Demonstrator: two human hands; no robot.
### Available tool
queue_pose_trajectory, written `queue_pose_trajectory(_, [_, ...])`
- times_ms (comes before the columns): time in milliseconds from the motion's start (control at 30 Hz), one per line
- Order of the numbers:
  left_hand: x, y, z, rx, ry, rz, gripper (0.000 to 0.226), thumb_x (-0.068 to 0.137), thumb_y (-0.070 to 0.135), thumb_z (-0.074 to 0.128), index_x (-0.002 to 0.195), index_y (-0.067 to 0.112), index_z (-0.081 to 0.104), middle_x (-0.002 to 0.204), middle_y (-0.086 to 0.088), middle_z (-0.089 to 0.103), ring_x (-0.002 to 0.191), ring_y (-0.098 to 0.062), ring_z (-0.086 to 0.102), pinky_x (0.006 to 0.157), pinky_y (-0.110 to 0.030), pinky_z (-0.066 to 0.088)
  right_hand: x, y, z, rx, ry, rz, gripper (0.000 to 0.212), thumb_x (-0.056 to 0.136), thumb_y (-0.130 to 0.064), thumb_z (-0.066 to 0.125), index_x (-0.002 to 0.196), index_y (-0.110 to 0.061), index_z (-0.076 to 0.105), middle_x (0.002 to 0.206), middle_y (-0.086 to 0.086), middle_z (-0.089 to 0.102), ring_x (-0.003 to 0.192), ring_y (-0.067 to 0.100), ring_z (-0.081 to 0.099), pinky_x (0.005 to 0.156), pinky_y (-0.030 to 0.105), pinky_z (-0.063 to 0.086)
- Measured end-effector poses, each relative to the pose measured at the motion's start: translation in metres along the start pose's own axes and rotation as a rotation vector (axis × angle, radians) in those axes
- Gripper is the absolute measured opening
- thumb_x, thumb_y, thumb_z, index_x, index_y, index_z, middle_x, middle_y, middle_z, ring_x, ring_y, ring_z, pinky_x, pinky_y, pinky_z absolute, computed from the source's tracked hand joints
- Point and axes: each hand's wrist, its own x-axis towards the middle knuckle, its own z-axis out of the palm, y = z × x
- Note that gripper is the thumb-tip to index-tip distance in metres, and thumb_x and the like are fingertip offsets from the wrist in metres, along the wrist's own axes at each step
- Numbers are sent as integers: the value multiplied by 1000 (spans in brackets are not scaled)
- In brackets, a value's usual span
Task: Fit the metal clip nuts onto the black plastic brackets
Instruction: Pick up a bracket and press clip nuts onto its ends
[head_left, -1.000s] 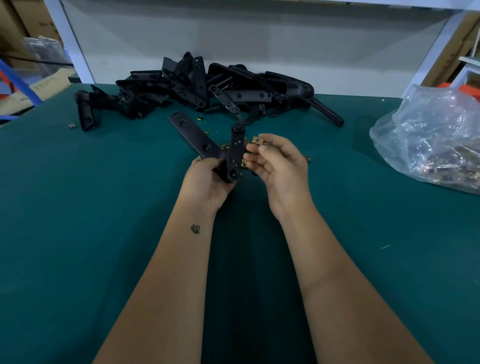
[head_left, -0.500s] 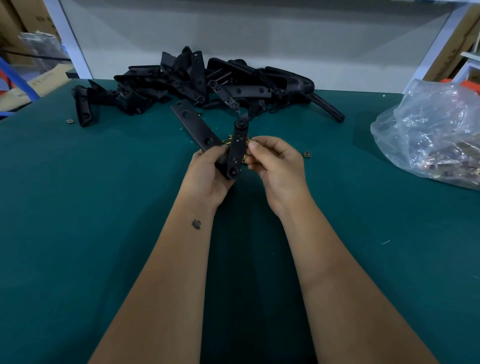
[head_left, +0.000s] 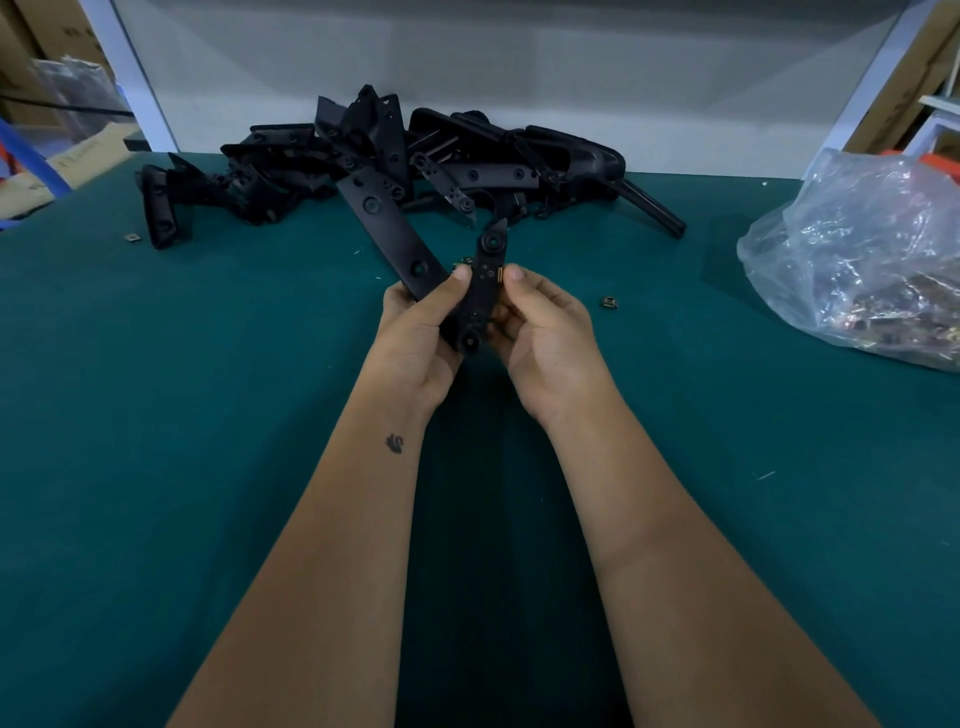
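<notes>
A V-shaped black plastic bracket (head_left: 389, 223) is raised above the green table. My left hand (head_left: 415, 332) grips it at the bend, thumb lying across its right arm. My right hand (head_left: 540, 327) holds that arm from the right, and its thumb presses a brass-coloured clip nut (head_left: 501, 274) onto the arm's edge. A loose clip nut (head_left: 609, 301) lies on the table just right of my right hand. A few more nuts sit behind the bracket, mostly hidden.
A heap of black brackets (head_left: 363, 161) spreads along the table's far edge. A clear plastic bag of clip nuts (head_left: 862, 260) lies at the right. One stray nut (head_left: 132, 237) rests at the far left. The green table (head_left: 182, 415) spreads out on both sides of my forearms.
My right hand carried the clip nut from above its fingertips down to the bracket's right arm, where it now sits on the edge. Both hands and the bracket stayed in roughly the same place.
</notes>
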Motion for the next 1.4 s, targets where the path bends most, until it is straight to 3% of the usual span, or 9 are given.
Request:
queue_pose_trajectory(200, [-1,-3,4,-14,-18,-4,20,93,7,64,96,14,47,97,-6,68,79,-15,72,71,-29,58,0,2,2,109,18,23,22,100,-13,52,117,-1,57,121,24,60,100,26,62,95,38,51])
queue_pose_trajectory(400, [-2,-3,1,254,-14,139,30,91,8,69,101,17,42,103,-3,61,95,-17,67,95,-40,55,0,-2,-1,-66,63,-6,13,95,-11,59,82,-11,61,99,14,67,89,22,62,81,31,53])
queue_pose_trajectory(567, [-2,-3,0,362,-29,188,42,78,26,75,101,20,41,115,-6,56,123,-31,57,106,-51,46,-1,-3,3,29,38,36,13,96,-10,57,84,-10,62,108,19,66,99,27,63,94,40,51])
queue_pose_trajectory(733, [-3,-6,6,360,-18,144,92,69,36,77,141,8,26,147,-16,45,132,-27,49,111,-47,41,-2,-1,11,27,45,57,18,97,-13,59,79,-10,57,110,21,63,107,33,62,103,50,48])
queue_pose_trajectory(867, [0,-4,-1,291,24,160,50,78,24,78,111,13,41,118,-9,60,112,-21,62,100,-43,51,-1,-6,9,-260,71,-64,16,94,-15,63,78,-12,65,95,12,68,96,26,64,102,51,48])
queue_pose_trajectory(933, [2,-1,-2,176,61,174,36,87,11,73,105,16,43,106,-5,62,94,-16,69,93,-41,56,-1,-8,6,-403,68,-121,16,97,-19,59,86,-17,71,91,4,72,89,18,66,92,39,54])
queue_pose_trajectory(1067, [8,14,-11,-146,217,155,24,94,7,64,109,11,46,116,-11,64,95,-20,70,82,-37,60,1,-8,-6,-586,206,-193,18,99,-17,51,97,-22,69,85,-7,68,70,2,60,63,16,46])
queue_pose_trajectory(1200, [8,22,-21,-349,256,95,57,94,13,65,145,13,39,127,-9,62,100,-18,66,61,-25,56,2,-2,-18,-1067,224,-281,26,98,-11,49,109,-22,70,108,-6,67,94,9,60,76,25,47])
queue_pose_trajectory(1400, [5,22,-19,-357,251,63,39,96,15,64,132,8,51,106,-7,66,86,-16,64,59,-23,53,8,14,-7,-1571,16,-396,35,97,-16,53,132,-17,60,121,4,54,118,24,44,94,36,42])
